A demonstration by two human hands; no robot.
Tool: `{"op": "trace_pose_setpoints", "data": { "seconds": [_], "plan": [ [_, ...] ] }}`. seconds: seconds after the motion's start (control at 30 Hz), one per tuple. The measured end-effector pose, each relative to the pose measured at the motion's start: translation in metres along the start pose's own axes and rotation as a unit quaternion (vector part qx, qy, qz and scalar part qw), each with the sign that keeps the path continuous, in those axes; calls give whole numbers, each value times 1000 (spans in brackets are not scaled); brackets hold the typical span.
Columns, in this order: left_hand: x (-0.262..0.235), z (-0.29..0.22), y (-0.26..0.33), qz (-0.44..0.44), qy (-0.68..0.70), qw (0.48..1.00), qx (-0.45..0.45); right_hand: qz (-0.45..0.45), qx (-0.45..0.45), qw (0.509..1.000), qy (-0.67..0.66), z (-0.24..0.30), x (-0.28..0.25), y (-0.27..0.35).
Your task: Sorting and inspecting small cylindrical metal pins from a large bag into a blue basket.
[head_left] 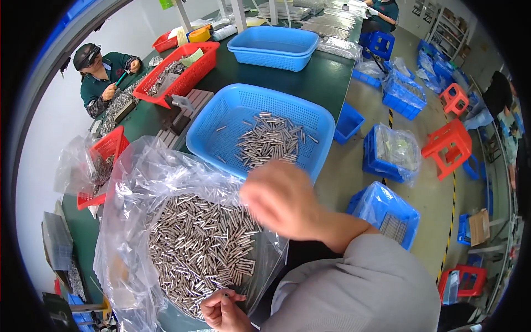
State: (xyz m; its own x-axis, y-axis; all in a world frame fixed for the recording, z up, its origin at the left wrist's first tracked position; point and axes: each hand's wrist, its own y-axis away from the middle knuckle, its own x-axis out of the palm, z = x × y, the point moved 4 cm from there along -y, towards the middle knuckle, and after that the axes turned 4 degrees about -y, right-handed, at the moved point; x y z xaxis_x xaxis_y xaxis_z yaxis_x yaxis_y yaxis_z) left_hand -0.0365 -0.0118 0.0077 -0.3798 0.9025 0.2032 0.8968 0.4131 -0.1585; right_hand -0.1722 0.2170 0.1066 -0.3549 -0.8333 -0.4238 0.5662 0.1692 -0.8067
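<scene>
Many short, shiny metal pins [202, 249] lie heaped in a clear plastic bag [130, 221] spread open on the table in front of me. At the near edge of that heap is my left hand [224, 311], its fingers curled together; what they hold, if anything, is too small to make out. My right hand [282, 199] is smeared by motion above the gap between the bag and a blue perforated basket [213, 124], and its fingers cannot be read. Inside the basket lies a smaller pile of similar pins [269, 138], with a few scattered apart.
Two stacked blue baskets [274, 44] stand farther back on the green table [243, 77]. Red baskets [185, 69] of metal parts line the left, where a co-worker [108, 74] sits. Blue crates [387, 152] and red stools [449, 146] occupy the floor at right.
</scene>
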Motion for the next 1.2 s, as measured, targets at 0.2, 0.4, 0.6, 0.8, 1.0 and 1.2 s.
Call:
{"op": "trace_pose_setpoints", "data": {
  "seconds": [0.2,0.4,0.6,0.8,1.0,1.2],
  "plan": [
    [3,0,-2,-2,7,1000,-2,105,-29,988,-106,26,36,19],
    [-2,1,0,-2,13,1000,-11,293,-126,946,-55,60,105,68],
    [-6,-6,9,-44,3,999,-23,241,-85,960,-115,56,113,62],
    [-1,-2,1,14,80,994,-76,222,41,938,-263,41,94,48],
    [-4,-1,-1,25,137,987,-77,272,238,818,-446,53,95,55],
    [-6,3,-2,31,157,984,-80,281,225,799,-483,62,104,64]
  ]
}}
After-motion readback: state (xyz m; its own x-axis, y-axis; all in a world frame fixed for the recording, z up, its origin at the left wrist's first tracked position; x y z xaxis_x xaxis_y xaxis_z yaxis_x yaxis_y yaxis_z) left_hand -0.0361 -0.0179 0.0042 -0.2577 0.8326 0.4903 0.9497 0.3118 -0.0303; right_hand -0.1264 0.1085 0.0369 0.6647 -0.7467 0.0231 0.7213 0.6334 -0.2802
